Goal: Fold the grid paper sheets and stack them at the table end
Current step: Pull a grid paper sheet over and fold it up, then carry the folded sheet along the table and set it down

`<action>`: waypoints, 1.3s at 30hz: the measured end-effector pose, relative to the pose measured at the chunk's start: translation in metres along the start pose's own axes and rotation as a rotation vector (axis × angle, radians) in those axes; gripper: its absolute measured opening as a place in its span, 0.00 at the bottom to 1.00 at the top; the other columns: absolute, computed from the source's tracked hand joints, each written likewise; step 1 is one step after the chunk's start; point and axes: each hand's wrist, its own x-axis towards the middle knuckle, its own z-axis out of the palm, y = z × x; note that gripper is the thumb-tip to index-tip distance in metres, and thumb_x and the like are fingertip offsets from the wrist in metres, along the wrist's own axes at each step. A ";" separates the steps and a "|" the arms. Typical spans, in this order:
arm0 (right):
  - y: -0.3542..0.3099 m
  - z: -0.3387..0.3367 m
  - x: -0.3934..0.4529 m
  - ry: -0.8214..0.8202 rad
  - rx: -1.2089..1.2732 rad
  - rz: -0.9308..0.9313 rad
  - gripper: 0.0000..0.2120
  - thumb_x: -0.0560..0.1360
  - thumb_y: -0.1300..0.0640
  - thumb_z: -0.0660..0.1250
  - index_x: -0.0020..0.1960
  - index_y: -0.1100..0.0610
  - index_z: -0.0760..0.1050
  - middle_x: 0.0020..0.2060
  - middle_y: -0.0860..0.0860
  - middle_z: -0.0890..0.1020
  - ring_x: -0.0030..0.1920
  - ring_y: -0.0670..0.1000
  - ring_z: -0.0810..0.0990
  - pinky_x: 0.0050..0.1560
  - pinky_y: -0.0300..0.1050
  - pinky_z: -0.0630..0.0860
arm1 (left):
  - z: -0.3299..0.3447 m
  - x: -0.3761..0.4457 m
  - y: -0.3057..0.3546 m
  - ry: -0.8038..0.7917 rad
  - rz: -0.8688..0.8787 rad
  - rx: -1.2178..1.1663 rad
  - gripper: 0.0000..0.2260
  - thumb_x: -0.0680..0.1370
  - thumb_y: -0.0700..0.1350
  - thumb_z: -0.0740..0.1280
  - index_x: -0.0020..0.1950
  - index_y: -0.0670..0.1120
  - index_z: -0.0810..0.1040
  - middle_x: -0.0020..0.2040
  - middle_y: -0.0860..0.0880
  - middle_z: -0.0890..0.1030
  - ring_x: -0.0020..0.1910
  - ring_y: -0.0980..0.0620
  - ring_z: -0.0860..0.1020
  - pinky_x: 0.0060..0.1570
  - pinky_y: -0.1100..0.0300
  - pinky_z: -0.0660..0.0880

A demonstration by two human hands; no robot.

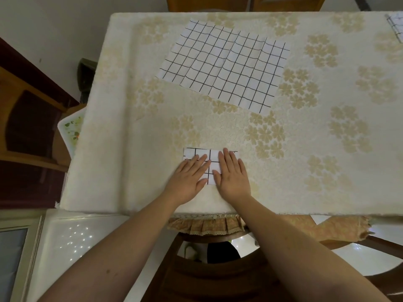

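A small folded grid paper sheet point(212, 156) lies near the table's front edge. My left hand point(189, 179) lies flat on its left part, fingers spread. Pressed flat on the sheet's right part is my right hand point(232, 177). Both palms hide much of the folded sheet. An unfolded, creased grid paper sheet point(224, 66) lies flat farther back on the table. At the far right corner, cut by the frame edge, sits another piece of grid paper point(395, 27).
The table point(305, 171) wears a cream cloth with beige flower prints. A wooden chair point(213, 271) stands below the front edge. Dark wooden furniture point(28, 127) and a floral tray point(70, 131) are to the left. More chairs stand at the far side.
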 end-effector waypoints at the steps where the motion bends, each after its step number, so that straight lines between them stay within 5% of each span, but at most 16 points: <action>1: 0.000 -0.001 0.000 0.003 0.004 0.008 0.29 0.82 0.43 0.45 0.79 0.56 0.51 0.78 0.53 0.53 0.78 0.52 0.50 0.76 0.52 0.47 | 0.001 -0.001 -0.001 0.003 -0.013 0.002 0.26 0.83 0.58 0.45 0.79 0.53 0.50 0.80 0.52 0.49 0.78 0.51 0.47 0.76 0.49 0.50; 6: 0.014 -0.007 -0.006 0.035 0.005 0.178 0.31 0.81 0.39 0.45 0.79 0.54 0.47 0.79 0.52 0.49 0.78 0.52 0.45 0.76 0.55 0.40 | 0.000 -0.003 -0.001 -0.002 -0.209 -0.046 0.27 0.80 0.62 0.38 0.79 0.56 0.40 0.79 0.50 0.37 0.77 0.50 0.36 0.75 0.50 0.39; 8: 0.017 -0.012 -0.009 0.116 0.049 0.292 0.32 0.80 0.39 0.53 0.77 0.57 0.56 0.76 0.57 0.59 0.76 0.58 0.55 0.73 0.58 0.50 | -0.001 0.000 0.002 -0.005 -0.273 -0.098 0.27 0.81 0.60 0.39 0.79 0.55 0.40 0.78 0.51 0.36 0.77 0.51 0.35 0.75 0.51 0.37; 10: 0.013 -0.017 -0.009 0.220 0.085 0.364 0.29 0.76 0.40 0.62 0.68 0.59 0.69 0.66 0.60 0.71 0.65 0.62 0.69 0.61 0.59 0.64 | -0.003 0.004 0.004 0.030 -0.289 -0.167 0.24 0.83 0.55 0.45 0.79 0.53 0.46 0.80 0.50 0.42 0.78 0.51 0.40 0.76 0.51 0.41; 14: 0.001 -0.033 0.000 0.141 0.248 0.589 0.24 0.72 0.44 0.70 0.62 0.56 0.73 0.58 0.56 0.74 0.59 0.60 0.71 0.56 0.55 0.65 | -0.013 0.011 0.000 0.253 -0.350 -0.414 0.18 0.80 0.40 0.62 0.71 0.46 0.72 0.75 0.44 0.64 0.74 0.44 0.62 0.73 0.49 0.60; 20: -0.001 -0.051 0.022 -0.094 0.417 0.789 0.20 0.71 0.48 0.69 0.61 0.49 0.75 0.60 0.52 0.75 0.63 0.57 0.69 0.60 0.53 0.64 | -0.027 0.011 -0.008 0.259 -0.531 -0.536 0.23 0.76 0.42 0.70 0.70 0.44 0.71 0.73 0.43 0.66 0.72 0.44 0.62 0.72 0.53 0.61; 24: -0.002 -0.054 0.022 -0.086 0.480 0.787 0.13 0.70 0.51 0.69 0.54 0.48 0.78 0.52 0.51 0.77 0.58 0.57 0.73 0.56 0.50 0.68 | -0.029 0.011 -0.011 0.250 -0.582 -0.428 0.28 0.74 0.48 0.72 0.71 0.43 0.69 0.71 0.41 0.68 0.70 0.42 0.65 0.70 0.50 0.63; 28: -0.003 -0.057 0.010 0.027 0.791 0.635 0.07 0.72 0.57 0.70 0.48 0.54 0.73 0.40 0.47 0.77 0.44 0.52 0.78 0.36 0.39 0.69 | -0.027 0.009 -0.011 0.228 -0.631 -0.378 0.31 0.74 0.53 0.72 0.73 0.43 0.67 0.73 0.42 0.66 0.72 0.42 0.63 0.71 0.48 0.61; 30: -0.002 -0.061 0.004 0.048 0.882 0.596 0.09 0.74 0.55 0.70 0.52 0.54 0.75 0.43 0.48 0.80 0.43 0.50 0.78 0.37 0.38 0.72 | -0.027 0.007 -0.011 0.212 -0.644 -0.377 0.31 0.74 0.54 0.71 0.73 0.43 0.67 0.74 0.42 0.65 0.73 0.43 0.62 0.71 0.47 0.60; 33: 0.003 -0.062 -0.003 0.061 1.020 0.542 0.06 0.74 0.52 0.71 0.50 0.52 0.81 0.42 0.50 0.85 0.44 0.51 0.83 0.47 0.52 0.80 | -0.026 0.006 -0.012 0.196 -0.661 -0.382 0.32 0.73 0.56 0.71 0.74 0.45 0.67 0.75 0.43 0.63 0.74 0.44 0.61 0.72 0.47 0.59; 39: 0.004 -0.083 -0.023 0.077 1.275 0.462 0.09 0.74 0.54 0.72 0.44 0.61 0.79 0.31 0.52 0.74 0.35 0.48 0.74 0.41 0.44 0.71 | -0.025 0.003 -0.002 0.220 -0.630 -0.500 0.28 0.75 0.57 0.70 0.72 0.47 0.70 0.78 0.45 0.56 0.78 0.46 0.49 0.75 0.50 0.52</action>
